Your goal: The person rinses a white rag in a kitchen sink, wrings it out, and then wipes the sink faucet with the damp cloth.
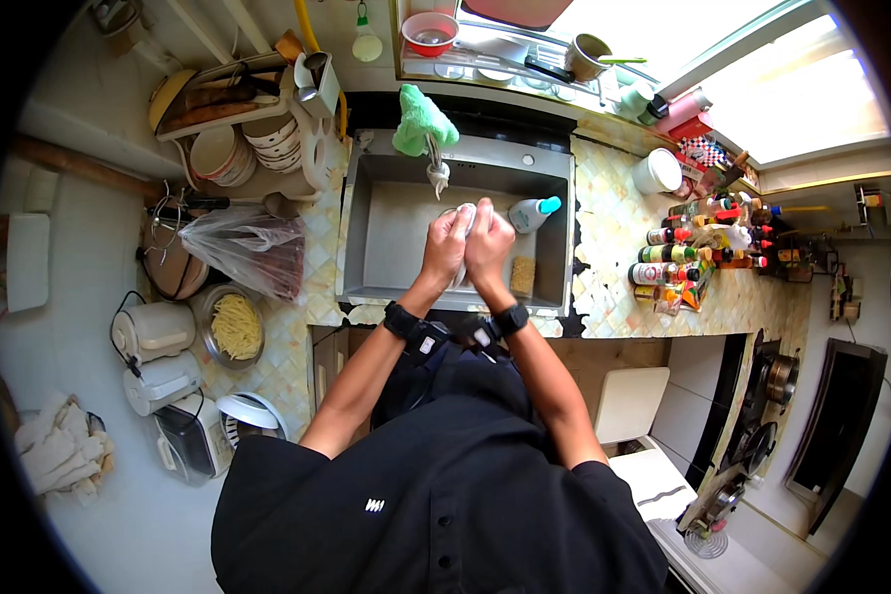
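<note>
Over the stainless steel sink (393, 223), my left hand (445, 245) and my right hand (487, 241) are pressed together. Both grip a white cloth (460, 278), which is mostly hidden by my fingers and shows only above and below them. The faucet (435, 167) stands just beyond my hands, with a green towel (421, 122) draped over it and a whitish piece tied at its spout. Right of my right hand, inside the sink, are a bottle with a blue cap (530, 215) and a tan sponge (522, 275).
Left of the sink lie a clear plastic bag (248, 245) and a metal bowl of yellow shreds (236, 327), below a dish rack (215, 122) with bowls. Several sauce bottles (664, 256) and a white tub (657, 171) stand right. A white chair (633, 405) is behind right.
</note>
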Available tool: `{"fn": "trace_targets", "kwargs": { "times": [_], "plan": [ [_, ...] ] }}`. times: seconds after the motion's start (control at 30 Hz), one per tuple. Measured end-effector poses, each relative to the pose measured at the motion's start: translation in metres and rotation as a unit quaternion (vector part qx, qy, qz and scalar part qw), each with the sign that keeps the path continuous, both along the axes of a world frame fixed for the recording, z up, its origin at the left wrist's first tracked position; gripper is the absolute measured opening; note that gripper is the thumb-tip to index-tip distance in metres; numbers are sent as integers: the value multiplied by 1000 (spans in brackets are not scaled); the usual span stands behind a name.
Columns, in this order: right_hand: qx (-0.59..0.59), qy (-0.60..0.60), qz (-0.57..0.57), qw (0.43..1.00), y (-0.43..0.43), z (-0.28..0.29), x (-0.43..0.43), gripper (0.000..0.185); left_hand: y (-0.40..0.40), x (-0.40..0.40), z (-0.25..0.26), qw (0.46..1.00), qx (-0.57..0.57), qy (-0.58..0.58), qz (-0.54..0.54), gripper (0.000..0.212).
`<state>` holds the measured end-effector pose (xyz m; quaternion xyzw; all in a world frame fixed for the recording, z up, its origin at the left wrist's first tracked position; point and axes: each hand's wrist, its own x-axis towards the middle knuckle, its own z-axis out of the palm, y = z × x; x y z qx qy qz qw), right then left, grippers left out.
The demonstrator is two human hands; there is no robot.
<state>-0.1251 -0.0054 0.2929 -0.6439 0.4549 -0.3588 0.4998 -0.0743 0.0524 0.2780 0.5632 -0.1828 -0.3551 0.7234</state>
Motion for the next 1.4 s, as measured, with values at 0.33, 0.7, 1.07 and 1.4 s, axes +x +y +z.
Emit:
{"fn": "trace_targets", "kwargs": {
  "times": [0.33,0.7,1.07,1.4],
  "plan": [
    [-25,94,-20,995,-13,-25,11,52,1,5,-23,990,19,133,-37,27],
    [424,-28,126,897,-67,-88,-39,46,20,38,-9,993,8,112,-32,25],
    [427,-163,256,852,-26,-75,-36,34,16,1,-24,901,112,-370,-199,34],
    [601,-327,172,709,-38,-33,-54,50,53,40,-66,976,216,26,3,58]
  ]
}}
